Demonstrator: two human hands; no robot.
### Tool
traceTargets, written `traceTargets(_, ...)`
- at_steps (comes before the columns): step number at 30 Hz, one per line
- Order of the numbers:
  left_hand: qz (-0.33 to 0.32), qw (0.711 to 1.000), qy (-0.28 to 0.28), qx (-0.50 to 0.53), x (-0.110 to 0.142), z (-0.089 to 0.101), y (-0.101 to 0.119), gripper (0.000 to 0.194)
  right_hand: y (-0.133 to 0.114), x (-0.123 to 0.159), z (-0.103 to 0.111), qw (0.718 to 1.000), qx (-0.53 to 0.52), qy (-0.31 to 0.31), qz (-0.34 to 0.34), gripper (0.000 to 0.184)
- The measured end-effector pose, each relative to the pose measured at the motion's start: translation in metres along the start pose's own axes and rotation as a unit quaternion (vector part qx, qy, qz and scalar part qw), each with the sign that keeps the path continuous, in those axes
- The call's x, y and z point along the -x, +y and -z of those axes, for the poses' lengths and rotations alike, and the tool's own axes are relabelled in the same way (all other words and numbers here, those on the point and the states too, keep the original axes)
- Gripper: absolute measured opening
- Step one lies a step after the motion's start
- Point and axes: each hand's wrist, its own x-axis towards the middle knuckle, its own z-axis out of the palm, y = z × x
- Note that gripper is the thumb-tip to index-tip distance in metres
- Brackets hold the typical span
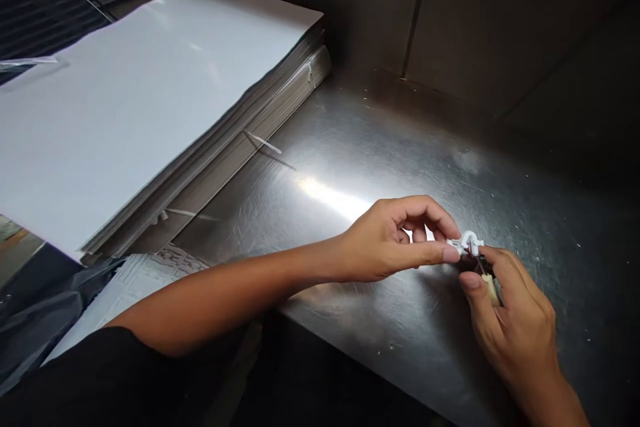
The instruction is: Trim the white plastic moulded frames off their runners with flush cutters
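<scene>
My left hand (395, 240) reaches across the steel table (350, 167) and pinches a small white plastic piece (467, 242) between thumb and fingertips. My right hand (510, 320) is closed around a small tool with a pale handle (493, 290). The tool's dark tip meets the white piece. Both hands hover just above the tabletop at the lower right.
A thick stack of large white sheets (150, 93) fills the left of the table, with thin white strips (265, 143) sticking out of its side. A patterned white sheet (130, 280) lies below the stack. A dark wall (475, 20) rises behind the table.
</scene>
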Motion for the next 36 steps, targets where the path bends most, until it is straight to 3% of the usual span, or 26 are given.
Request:
traceTargets(16, 0.037, 0.996, -0.014, 0.075, 0.001, -0.005, -0.008, 0.031, -0.002, 0.002, -0.001, 1.000, -0.013, -0.001, -0.004, 0.038)
traceTargets(30, 0.063, 0.995, -0.029, 0.070, 0.004, -0.005, -0.013, 0.032, -0.007, -0.002, 0.002, 0.999, -0.012, -0.015, -0.026, 0.036)
traceTargets(36, 0.028, 0.996, -0.045, 0.073, 0.003, -0.004, -0.015, 0.025, -0.005, 0.001, 0.003, 0.999, -0.012, -0.021, -0.026, 0.036)
